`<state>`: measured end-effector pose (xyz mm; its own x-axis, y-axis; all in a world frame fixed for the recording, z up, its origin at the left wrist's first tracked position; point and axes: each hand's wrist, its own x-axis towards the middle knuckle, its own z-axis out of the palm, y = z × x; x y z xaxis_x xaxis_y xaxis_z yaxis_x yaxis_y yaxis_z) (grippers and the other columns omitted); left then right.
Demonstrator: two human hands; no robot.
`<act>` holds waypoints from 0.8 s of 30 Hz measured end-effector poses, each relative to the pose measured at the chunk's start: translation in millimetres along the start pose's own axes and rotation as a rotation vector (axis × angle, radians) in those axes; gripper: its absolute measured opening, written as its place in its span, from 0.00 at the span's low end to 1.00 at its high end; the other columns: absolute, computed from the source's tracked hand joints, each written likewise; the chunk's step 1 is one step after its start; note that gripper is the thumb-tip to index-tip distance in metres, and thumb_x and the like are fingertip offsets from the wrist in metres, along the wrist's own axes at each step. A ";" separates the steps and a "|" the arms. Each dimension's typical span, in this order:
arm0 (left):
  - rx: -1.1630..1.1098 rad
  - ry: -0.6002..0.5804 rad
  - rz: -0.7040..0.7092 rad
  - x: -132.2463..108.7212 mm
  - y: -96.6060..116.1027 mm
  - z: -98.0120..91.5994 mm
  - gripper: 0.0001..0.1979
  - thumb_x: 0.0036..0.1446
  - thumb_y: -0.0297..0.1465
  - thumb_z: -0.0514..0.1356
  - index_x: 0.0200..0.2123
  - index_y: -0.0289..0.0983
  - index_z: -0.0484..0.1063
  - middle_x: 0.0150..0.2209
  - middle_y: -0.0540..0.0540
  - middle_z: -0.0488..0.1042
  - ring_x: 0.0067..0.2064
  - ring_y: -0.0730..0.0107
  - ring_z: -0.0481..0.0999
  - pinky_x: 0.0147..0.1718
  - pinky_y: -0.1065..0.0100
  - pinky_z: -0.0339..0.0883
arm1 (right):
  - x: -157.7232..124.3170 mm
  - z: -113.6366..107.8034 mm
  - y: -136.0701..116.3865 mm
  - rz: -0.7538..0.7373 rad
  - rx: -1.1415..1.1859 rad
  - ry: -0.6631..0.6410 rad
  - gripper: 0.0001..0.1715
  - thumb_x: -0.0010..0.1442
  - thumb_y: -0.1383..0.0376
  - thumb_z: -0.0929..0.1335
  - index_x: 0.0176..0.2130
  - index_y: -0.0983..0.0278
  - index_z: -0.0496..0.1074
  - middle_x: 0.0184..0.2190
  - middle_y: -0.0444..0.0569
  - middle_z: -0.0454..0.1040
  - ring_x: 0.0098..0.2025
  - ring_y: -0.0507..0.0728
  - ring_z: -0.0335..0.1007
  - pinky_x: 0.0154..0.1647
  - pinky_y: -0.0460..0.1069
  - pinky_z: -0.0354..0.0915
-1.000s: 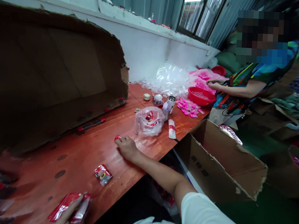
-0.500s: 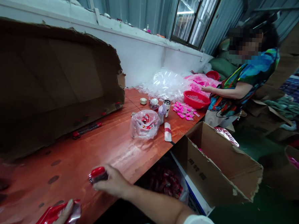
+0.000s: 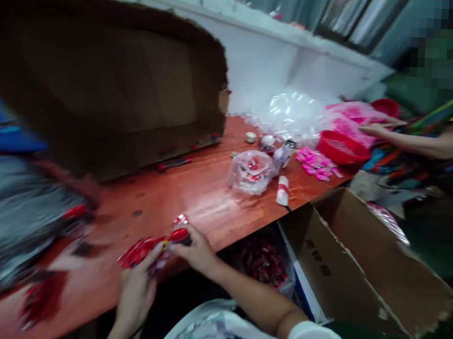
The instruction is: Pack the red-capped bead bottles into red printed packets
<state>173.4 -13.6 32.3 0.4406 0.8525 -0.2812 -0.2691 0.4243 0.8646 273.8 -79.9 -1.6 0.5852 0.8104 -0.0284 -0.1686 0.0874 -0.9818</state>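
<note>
My left hand [image 3: 136,289] is closed on a shiny red plastic packet [image 3: 138,252] above the near edge of the table. Close beside it, my right hand [image 3: 200,254] grips a small dark item with a red top [image 3: 179,235]. The two held things meet or overlap; blur hides whether one is inside the other. A bit of red and clear wrapping [image 3: 180,219] shows just above the right fingers. Red packets [image 3: 39,299] lie blurred on the table at lower left, and another red-topped item [image 3: 75,211] lies on grey plastic.
A big cardboard box [image 3: 139,89] lies open on the red table [image 3: 207,176]. A clear bag [image 3: 252,172] with red packets and a bottle [image 3: 282,154] stand mid-table. Another carton [image 3: 339,266] is at right. A co-worker's hand [image 3: 378,129] is near a red basin [image 3: 343,148].
My hands have come together, bringing the red-topped item against the red packet. The view has swung left, showing more grey plastic.
</note>
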 end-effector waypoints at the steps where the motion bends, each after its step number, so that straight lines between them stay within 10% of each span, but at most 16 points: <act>1: -0.008 0.032 0.025 1.0 -0.9 0.1 0.10 0.39 0.23 0.69 0.29 0.35 0.75 0.29 0.51 0.78 0.31 0.72 0.77 0.34 0.73 0.71 | -1.4 -0.9 -0.1 0.007 0.021 0.005 0.20 0.48 0.58 0.73 0.42 0.60 0.72 0.34 0.42 0.73 0.36 0.52 0.70 0.43 0.48 0.68; 7: -0.242 0.243 -0.075 16.1 -5.9 -16.6 0.10 0.37 0.21 0.69 0.27 0.31 0.75 0.26 0.48 0.77 0.27 0.73 0.76 0.29 0.73 0.70 | -9.0 -9.2 -4.9 0.175 0.068 -0.156 0.34 0.57 0.55 0.67 0.60 0.55 0.57 0.35 0.44 0.70 0.31 0.51 0.67 0.26 0.46 0.70; 24: -0.210 0.193 -0.081 9.8 -13.4 -24.3 0.11 0.35 0.26 0.71 0.27 0.31 0.76 0.26 0.48 0.77 0.26 0.72 0.75 0.29 0.72 0.69 | -13.5 4.8 -1.6 0.098 -0.136 -0.186 0.29 0.57 0.58 0.67 0.58 0.57 0.63 0.38 0.47 0.68 0.26 0.48 0.68 0.17 0.42 0.66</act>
<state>160.6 -3.5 7.8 0.3022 0.8472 -0.4369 -0.4197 0.5297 0.7370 262.4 -88.3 1.2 0.4130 0.9050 -0.1018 -0.1020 -0.0652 -0.9927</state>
